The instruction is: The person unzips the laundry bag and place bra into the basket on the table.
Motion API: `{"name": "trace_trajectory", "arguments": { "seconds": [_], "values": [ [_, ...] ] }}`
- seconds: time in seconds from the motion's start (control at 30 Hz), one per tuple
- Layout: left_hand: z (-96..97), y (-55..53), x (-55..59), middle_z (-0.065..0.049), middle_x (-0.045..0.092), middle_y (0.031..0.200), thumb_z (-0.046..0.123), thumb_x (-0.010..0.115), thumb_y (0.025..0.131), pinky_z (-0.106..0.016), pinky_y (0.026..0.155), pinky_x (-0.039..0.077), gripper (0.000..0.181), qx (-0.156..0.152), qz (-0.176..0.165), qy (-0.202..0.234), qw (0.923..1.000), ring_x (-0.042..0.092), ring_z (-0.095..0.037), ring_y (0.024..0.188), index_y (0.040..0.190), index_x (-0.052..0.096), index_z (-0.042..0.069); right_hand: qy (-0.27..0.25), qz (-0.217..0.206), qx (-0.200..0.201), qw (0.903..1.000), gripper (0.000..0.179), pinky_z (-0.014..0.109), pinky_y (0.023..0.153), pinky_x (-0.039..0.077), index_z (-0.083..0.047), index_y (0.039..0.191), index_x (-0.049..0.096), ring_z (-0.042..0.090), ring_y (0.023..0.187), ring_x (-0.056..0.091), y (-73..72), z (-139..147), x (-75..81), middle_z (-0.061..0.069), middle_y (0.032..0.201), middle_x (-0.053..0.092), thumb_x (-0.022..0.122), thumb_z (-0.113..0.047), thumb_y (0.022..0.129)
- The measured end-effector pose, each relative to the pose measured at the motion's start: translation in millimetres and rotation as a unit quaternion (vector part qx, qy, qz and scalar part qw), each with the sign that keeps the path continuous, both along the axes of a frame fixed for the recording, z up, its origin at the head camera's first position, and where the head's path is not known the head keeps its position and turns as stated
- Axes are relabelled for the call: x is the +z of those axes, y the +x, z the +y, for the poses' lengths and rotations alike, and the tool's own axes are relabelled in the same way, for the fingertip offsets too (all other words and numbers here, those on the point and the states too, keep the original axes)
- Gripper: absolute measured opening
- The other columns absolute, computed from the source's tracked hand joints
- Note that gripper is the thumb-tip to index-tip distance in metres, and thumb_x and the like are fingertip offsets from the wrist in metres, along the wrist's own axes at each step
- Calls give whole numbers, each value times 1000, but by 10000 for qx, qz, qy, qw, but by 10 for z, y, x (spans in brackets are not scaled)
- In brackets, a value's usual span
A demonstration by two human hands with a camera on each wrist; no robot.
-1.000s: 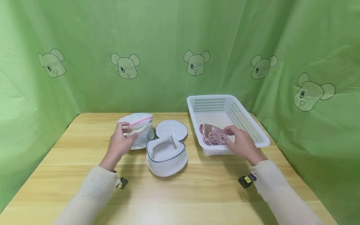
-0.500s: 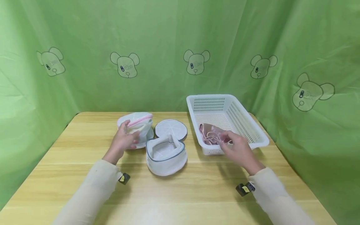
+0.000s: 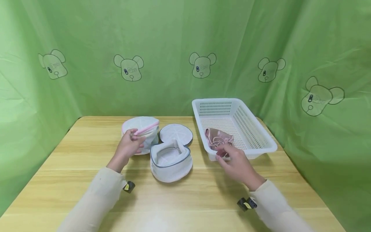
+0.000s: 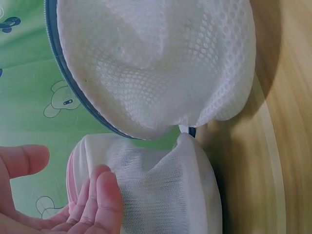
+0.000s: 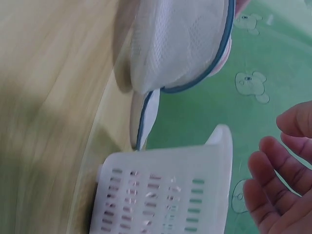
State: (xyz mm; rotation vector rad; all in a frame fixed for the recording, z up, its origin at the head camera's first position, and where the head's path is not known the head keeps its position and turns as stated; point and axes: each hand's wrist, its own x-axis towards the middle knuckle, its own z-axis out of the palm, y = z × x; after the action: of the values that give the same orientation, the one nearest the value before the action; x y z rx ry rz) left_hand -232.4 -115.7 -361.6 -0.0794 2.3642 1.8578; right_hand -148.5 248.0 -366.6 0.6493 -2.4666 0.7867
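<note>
The site was found to be a screened-off tabletop booth, its green sheeting (image 3: 165, 35), creased and printed with outlined cartoon animal heads (image 3: 203, 67), hanging behind a wood-grain table (image 3: 174, 206) and along both its sides. Black devices (image 3: 242, 204) with yellow marks sat at both sleeve cuffs (image 3: 111, 177), a feature consistent with a recording station. Household laundry goods — a white perforated basket (image 3: 262, 150) and zipped mesh bags (image 3: 171, 171) — stood on the table, but whether the booth was set up in a home, a studio or a workshop could not be determined.
</note>
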Motion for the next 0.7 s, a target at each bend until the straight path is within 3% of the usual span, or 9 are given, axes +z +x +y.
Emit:
{"name": "trace_trajectory", "arguments": {
  "seconds": [0.3, 0.53, 0.7],
  "values": [
    [45, 45, 53, -19, 48, 131, 13, 60, 94, -35, 84, 53, 62, 458, 188, 263, 9984, 55, -32, 107, 147, 28, 4, -17, 190, 424, 9989, 20, 31, 70, 56, -5, 95, 65, 14, 77, 63, 59, -142, -20, 1, 85, 66, 72, 4, 79],
    [55, 114, 83, -18, 45, 137, 13, 61, 93, -35, 87, 52, 62, 711, 376, 185, 9966, 55, -28, 104, 146, 30, 5, 325, -213, 608, 9974, 16, 31, 73, 55, -8, 96, 66, 11, 81, 62, 61, -257, -89, -1, 87, 67, 71, -5, 81],
    [50, 189, 113, -17, 45, 138, 15, 61, 94, -37, 89, 52, 61, 742, 472, 177, 9960, 55, -30, 109, 146, 31, 7, 558, -511, 984, 9923, 17, 31, 76, 55, -5, 101, 66, 13, 84, 63, 62, -373, -154, 3, 93, 68, 69, -9, 85]
  ]
}}
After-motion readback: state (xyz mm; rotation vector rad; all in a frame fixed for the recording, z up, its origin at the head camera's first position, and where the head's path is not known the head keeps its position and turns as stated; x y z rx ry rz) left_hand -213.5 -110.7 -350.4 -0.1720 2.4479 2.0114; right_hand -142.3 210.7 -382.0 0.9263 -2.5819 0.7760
